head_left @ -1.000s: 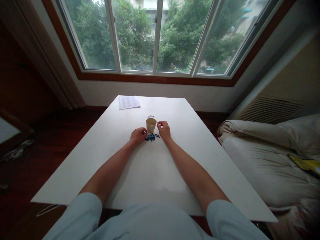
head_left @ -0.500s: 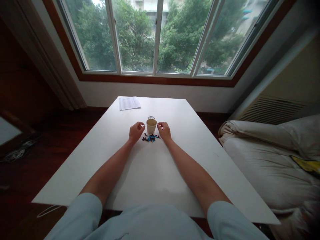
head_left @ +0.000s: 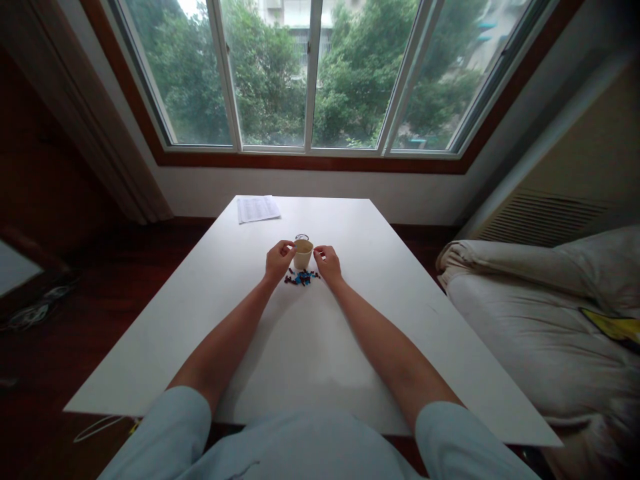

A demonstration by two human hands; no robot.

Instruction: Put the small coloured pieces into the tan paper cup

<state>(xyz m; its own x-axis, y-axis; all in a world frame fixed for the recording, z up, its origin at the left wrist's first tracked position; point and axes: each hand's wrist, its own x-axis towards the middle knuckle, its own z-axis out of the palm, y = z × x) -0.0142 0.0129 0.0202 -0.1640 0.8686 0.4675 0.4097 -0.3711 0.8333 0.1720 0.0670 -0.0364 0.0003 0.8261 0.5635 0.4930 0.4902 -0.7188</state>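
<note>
A beige paper cup point(head_left: 303, 256) stands upright near the middle of the white table point(head_left: 310, 333). At the left of its rim is my left hand point(head_left: 279, 259), the fingertips closed against the edge. My right hand point(head_left: 328, 261) meets the cup's right side, thumb and fingers pinched together at the rim. Just in front of the cup lies a loose pile of small blue and dark red pieces point(head_left: 302, 278), too small to name. Behind the cup a thin dark ring-shaped thing point(head_left: 301, 237) is partly hidden by it. The cup's inner bottom is out of sight.
Printed paper sheets point(head_left: 259, 209) lie at the table's far left corner. Beyond the table are a wall and a wide window point(head_left: 310, 87). A padded pale cushion or bedding point(head_left: 540, 320) stands to the right, and cables point(head_left: 37, 310) lie on the floor at left.
My left hand has shifted right, from beside the cup to its rim. My right hand stays almost in place, a touch closer to the cup.
</note>
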